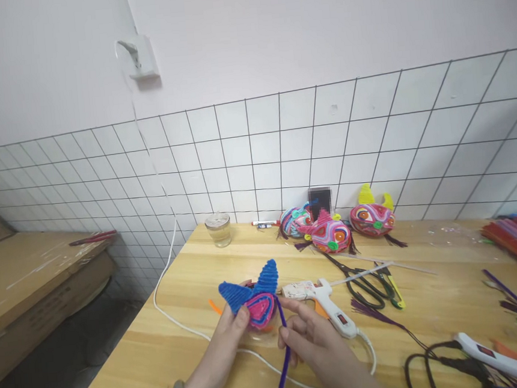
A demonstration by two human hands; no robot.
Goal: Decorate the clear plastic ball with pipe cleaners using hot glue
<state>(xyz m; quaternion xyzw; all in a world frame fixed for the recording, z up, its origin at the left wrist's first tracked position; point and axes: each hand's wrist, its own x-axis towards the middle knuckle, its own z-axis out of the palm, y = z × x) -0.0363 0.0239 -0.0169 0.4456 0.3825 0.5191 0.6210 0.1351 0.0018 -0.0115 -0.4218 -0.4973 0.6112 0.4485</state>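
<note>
Quick count: three finished pipe-cleaner masks (329,233) lined up at 12 o'clock, plus one blue-eared mask (254,300) in progress. Two glue guns (326,300), one at center, one at 4 o'clock. One pair of scissors (368,284), one glass jar (219,229) at 11 o'clock.

Fuzzy, ribbed chenille forms the blue-eared craft piece (254,300); the worktop (172,340) is pale, matt wood; the glue gun (326,303) is glossy white plastic; the jar (219,229) is clear glass.

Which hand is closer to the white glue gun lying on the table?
Right. The right hand is just in front of the white glue gun, holding a purple pipe cleaner. The left hand is further left, holding the blue-eared craft piece.
</note>
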